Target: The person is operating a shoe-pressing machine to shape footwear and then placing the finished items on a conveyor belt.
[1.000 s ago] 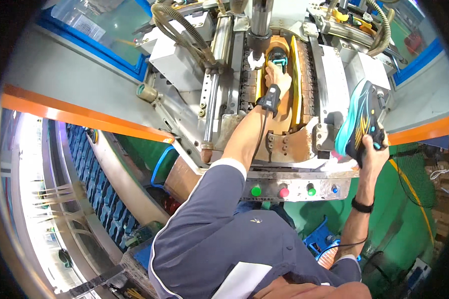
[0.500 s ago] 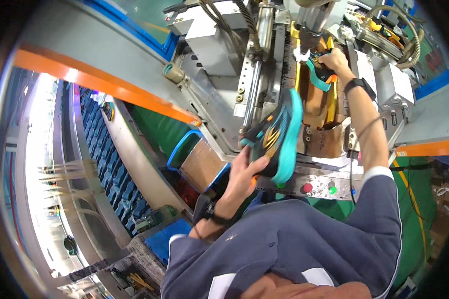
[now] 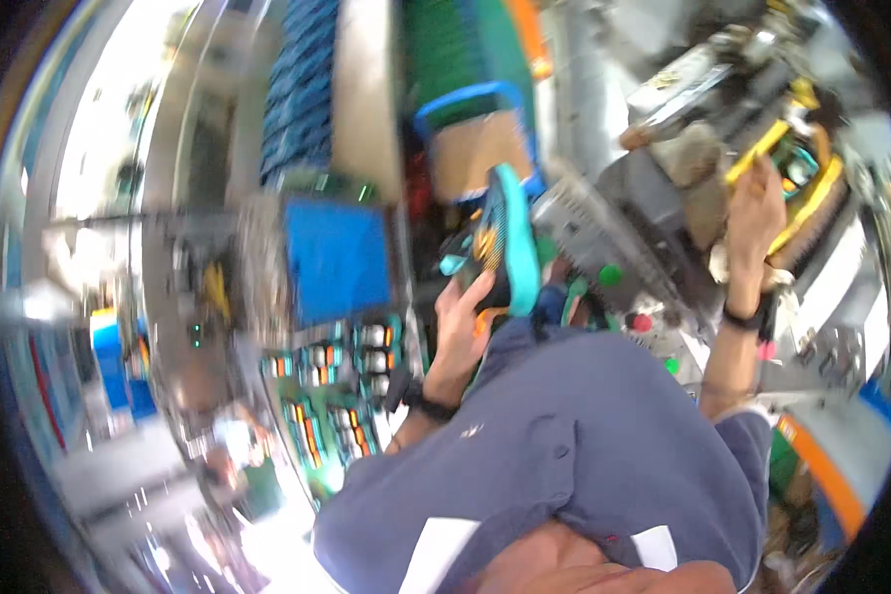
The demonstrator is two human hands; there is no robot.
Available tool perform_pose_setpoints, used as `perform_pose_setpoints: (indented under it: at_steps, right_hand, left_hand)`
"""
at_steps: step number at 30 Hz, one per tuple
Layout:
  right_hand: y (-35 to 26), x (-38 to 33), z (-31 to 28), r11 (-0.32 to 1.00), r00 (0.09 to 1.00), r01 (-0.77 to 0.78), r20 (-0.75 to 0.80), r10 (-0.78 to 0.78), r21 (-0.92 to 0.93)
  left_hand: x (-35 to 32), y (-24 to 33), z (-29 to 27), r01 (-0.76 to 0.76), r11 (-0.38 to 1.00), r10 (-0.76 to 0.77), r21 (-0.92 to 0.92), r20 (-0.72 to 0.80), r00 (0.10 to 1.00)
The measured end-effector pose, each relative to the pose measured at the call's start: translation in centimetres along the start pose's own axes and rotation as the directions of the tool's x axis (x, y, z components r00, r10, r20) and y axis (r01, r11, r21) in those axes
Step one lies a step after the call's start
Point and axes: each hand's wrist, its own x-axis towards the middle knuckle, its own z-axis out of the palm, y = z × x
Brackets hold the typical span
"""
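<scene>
My left hand [image 3: 462, 317] is closed round the heel end of a black sneaker [image 3: 492, 233] with a teal sole, orange heel trim and yellow side marks. The sneaker is held upright, toe pointing away from me. On the right, my right hand [image 3: 754, 218] reaches to the yellow-edged cradle [image 3: 777, 148] of a press machine. Motion smears its fingers, so whether they touch or grip anything does not show. Inside the cradle, just beyond those fingers, sits another teal-and-black shoe [image 3: 800, 173], partly hidden and blurred.
A blue-framed seat [image 3: 475, 153] stands beyond the held sneaker. To the left are a blue-topped stand [image 3: 337, 259] and a conveyor with blue ridges [image 3: 307, 109]. Several shoes lie in rows on a green surface [image 3: 342, 396]. Green and red buttons [image 3: 642, 323] line the machine's front.
The view has swung left, blurring the picture. My left hand still carries its sneaker, now nearer the seat. My right hand has come back from the shoe in the cradle.
</scene>
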Motion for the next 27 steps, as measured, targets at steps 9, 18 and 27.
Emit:
perform_pose_setpoints:
  at_steps: [9,18,27]
  right_hand:
    - [-1.0,-19.8,13.6,0.961,0.732,0.243,0.625,-0.272,0.132]
    - [1.1,-20.4,15.4,0.927,0.696,0.32,0.615,-0.371,0.197]
    - [-0.6,-18.3,16.0,0.974,0.66,0.2,0.721,-0.211,0.102]
  left_hand:
    - [-9.3,-4.4,-5.9,-0.011,0.997,0.027,0.076,-0.208,0.978]
    - [-21.1,-8.4,-17.7,-0.386,0.894,-0.026,-0.229,-0.885,0.464]
    - [-24.3,-21.1,-40.9,-0.045,0.999,0.008,0.014,-0.991,-0.135]
